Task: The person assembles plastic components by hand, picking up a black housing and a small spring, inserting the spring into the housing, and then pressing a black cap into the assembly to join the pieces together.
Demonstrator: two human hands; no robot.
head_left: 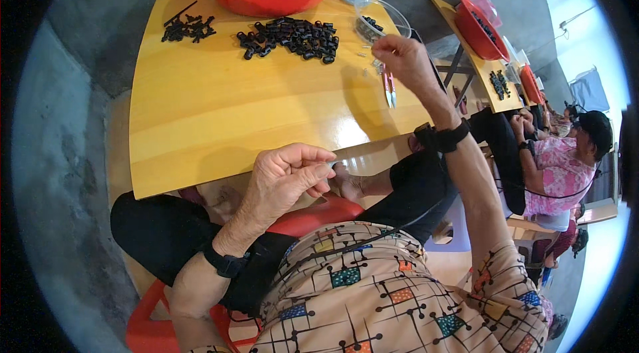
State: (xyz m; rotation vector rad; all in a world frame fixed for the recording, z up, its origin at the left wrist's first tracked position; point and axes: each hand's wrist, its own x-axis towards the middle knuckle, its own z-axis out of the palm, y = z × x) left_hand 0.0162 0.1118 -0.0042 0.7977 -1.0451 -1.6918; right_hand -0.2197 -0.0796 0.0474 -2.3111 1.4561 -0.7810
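My left hand [289, 176] is raised in front of the table's near edge, thumb and forefinger pinched together on a small pale piece [331, 164] whose kind I cannot make out. Over the right side of the yellow table [193, 113], my right hand [403, 60] has its fingertips closed together; whatever they hold, if anything, is too small to see. Beneath it lie a few tiny clear bits [363, 54] and a pair of thread snips [389, 90] with pinkish-red handles. A heap of short black cylindrical parts [289, 40] is spread left of my right hand.
A red basin [273, 1] full of black parts stands at the back. Thin black pieces [188, 28] lie at the left. Clear tubs [393, 14] sit at the far right corner. Another person [559, 166] works at a second table [466, 40] to the right.
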